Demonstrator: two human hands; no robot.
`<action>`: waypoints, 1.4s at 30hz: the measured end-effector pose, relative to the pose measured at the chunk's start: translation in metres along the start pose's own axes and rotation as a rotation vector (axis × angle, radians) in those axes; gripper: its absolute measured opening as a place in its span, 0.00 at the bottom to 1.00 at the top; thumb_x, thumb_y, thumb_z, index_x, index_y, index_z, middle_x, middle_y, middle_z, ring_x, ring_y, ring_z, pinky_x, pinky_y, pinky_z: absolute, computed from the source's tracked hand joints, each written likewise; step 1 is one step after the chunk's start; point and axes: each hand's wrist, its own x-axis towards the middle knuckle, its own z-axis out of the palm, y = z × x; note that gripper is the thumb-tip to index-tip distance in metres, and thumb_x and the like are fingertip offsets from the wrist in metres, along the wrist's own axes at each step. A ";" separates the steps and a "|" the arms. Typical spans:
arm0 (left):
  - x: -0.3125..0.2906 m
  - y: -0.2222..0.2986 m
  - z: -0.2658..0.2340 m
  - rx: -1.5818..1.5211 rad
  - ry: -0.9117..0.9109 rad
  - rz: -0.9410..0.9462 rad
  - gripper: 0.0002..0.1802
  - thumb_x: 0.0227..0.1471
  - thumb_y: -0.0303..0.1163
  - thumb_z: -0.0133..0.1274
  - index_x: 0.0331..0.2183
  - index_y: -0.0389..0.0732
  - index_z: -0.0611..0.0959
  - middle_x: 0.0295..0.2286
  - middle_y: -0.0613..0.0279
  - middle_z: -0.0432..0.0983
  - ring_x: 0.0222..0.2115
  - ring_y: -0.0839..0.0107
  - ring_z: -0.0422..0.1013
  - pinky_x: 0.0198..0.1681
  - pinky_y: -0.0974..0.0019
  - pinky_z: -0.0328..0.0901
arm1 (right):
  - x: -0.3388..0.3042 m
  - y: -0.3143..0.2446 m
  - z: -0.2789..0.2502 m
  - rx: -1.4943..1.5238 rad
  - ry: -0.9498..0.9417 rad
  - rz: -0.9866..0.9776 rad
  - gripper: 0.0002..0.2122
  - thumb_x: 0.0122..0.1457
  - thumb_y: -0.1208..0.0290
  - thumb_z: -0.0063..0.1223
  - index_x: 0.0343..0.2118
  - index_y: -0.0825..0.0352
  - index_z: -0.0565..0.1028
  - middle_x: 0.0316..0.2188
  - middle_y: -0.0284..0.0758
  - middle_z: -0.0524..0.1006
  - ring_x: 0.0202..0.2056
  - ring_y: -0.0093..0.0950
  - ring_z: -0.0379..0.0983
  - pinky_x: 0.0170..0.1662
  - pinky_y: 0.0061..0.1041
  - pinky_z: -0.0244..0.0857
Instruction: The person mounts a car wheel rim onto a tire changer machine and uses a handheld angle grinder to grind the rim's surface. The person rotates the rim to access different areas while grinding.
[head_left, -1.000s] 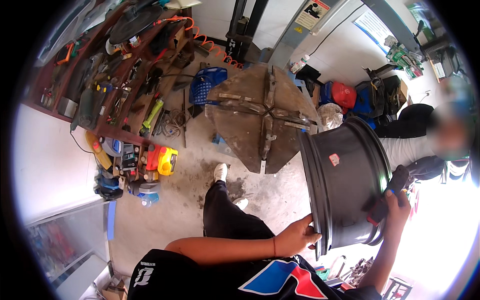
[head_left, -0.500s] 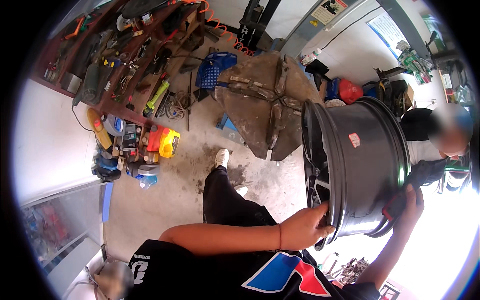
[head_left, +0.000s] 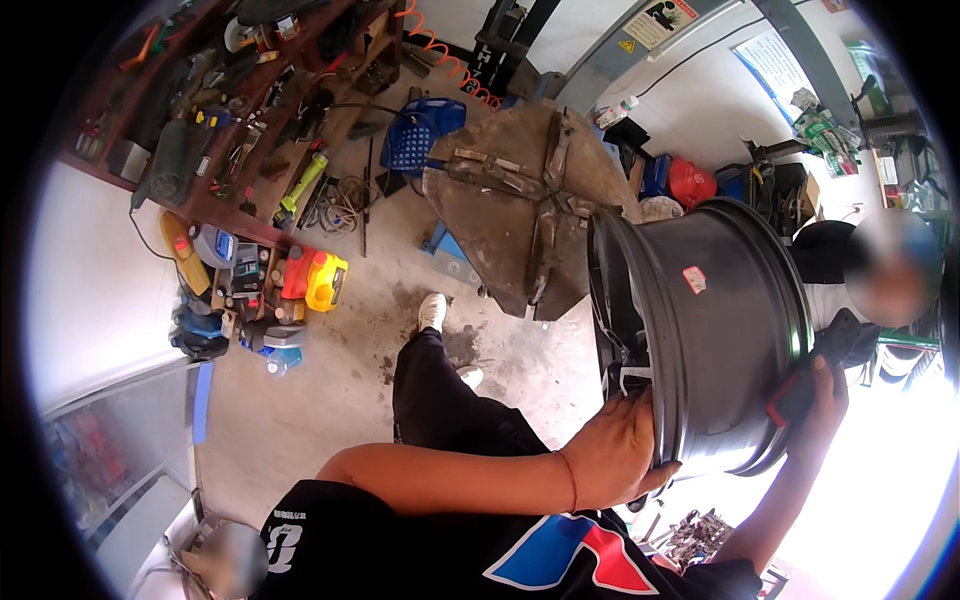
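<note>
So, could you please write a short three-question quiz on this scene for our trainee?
1. What does the person's left hand grip?
A) the blue basket
B) the edge of the black wheel
C) the orange coiled hose
2. True or false: in the picture, the yellow jug is to the left of the black wheel.
3. Fill in the missing colour: the right hand holds a black-and-____ object by the wheel's far edge.

Key: 1. B; 2. True; 3. red.

Right of frame: dark wheel rim [head_left: 725, 320] is gripped by left hand [head_left: 612, 455]; black-and-red object [head_left: 797, 392] is held by right hand [head_left: 828, 402].
</note>
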 end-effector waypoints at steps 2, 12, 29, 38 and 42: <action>0.003 -0.006 0.001 -0.048 -0.001 -0.018 0.49 0.54 0.43 0.62 0.56 0.13 0.56 0.45 0.24 0.69 0.44 0.35 0.73 0.56 0.48 0.67 | 0.003 0.006 0.004 0.029 -0.016 -0.028 0.17 0.64 0.58 0.59 0.45 0.68 0.77 0.29 0.26 0.72 0.30 0.17 0.68 0.33 0.19 0.61; 0.032 -0.013 -0.003 -0.254 0.038 -0.043 0.43 0.53 0.33 0.60 0.56 0.15 0.55 0.51 0.21 0.61 0.52 0.31 0.64 0.62 0.44 0.59 | 0.015 0.006 0.001 0.037 -0.041 0.005 0.17 0.64 0.58 0.59 0.46 0.67 0.78 0.30 0.26 0.74 0.31 0.17 0.69 0.35 0.19 0.62; 0.074 -0.015 0.000 -0.597 0.242 -0.141 0.38 0.57 0.24 0.50 0.64 0.28 0.55 0.50 0.44 0.67 0.50 0.55 0.68 0.57 0.58 0.62 | 0.113 0.033 -0.040 0.486 -0.333 0.105 0.18 0.67 0.57 0.53 0.49 0.68 0.76 0.35 0.30 0.78 0.34 0.19 0.75 0.36 0.21 0.71; 0.080 -0.024 -0.018 -0.684 0.310 -0.188 0.32 0.58 0.25 0.48 0.62 0.29 0.60 0.50 0.47 0.71 0.51 0.59 0.69 0.58 0.58 0.62 | 0.130 0.182 -0.017 0.648 0.030 0.382 0.15 0.66 0.60 0.54 0.47 0.67 0.76 0.33 0.31 0.79 0.32 0.27 0.78 0.39 0.26 0.76; 0.086 -0.028 -0.031 -0.622 0.319 -0.213 0.25 0.62 0.28 0.47 0.58 0.31 0.64 0.46 0.53 0.75 0.44 0.67 0.72 0.52 0.62 0.66 | 0.106 0.212 -0.012 0.621 0.071 0.407 0.15 0.66 0.61 0.54 0.47 0.67 0.76 0.33 0.31 0.79 0.32 0.27 0.78 0.39 0.26 0.75</action>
